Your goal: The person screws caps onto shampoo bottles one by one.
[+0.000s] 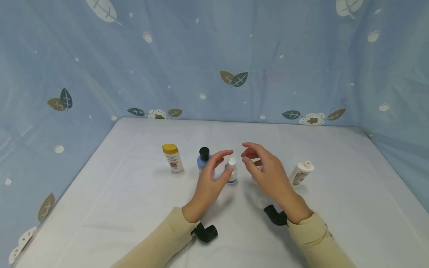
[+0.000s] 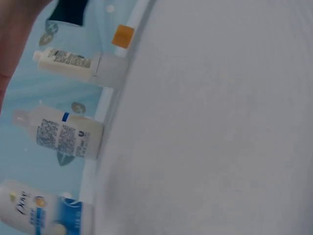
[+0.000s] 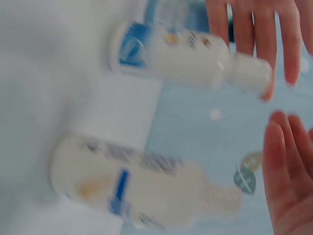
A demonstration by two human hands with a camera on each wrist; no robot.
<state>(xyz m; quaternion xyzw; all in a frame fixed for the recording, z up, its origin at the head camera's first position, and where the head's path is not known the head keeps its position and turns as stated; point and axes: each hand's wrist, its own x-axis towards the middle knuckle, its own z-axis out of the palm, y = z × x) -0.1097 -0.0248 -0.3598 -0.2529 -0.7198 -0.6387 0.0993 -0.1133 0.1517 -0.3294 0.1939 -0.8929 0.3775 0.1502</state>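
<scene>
In the head view my left hand hovers with thumb and fingers apart, overlapping a small clear bottle with a white cap. My right hand faces it with loosely bent fingers and holds nothing. Behind the right hand a bottle is mostly hidden. The right wrist view shows spread fingers by the cap of a white-and-blue Dove bottle, apart from the fingers of another hand. Left of the left hand stands a blue bottle with a black cap.
A white bottle with a yellow cap stands farther left. To the right is a white bottle with a bare neck. A small translucent disc lies on the white tabletop, near the right wrist's black camera mount. A patterned blue curtain hangs behind.
</scene>
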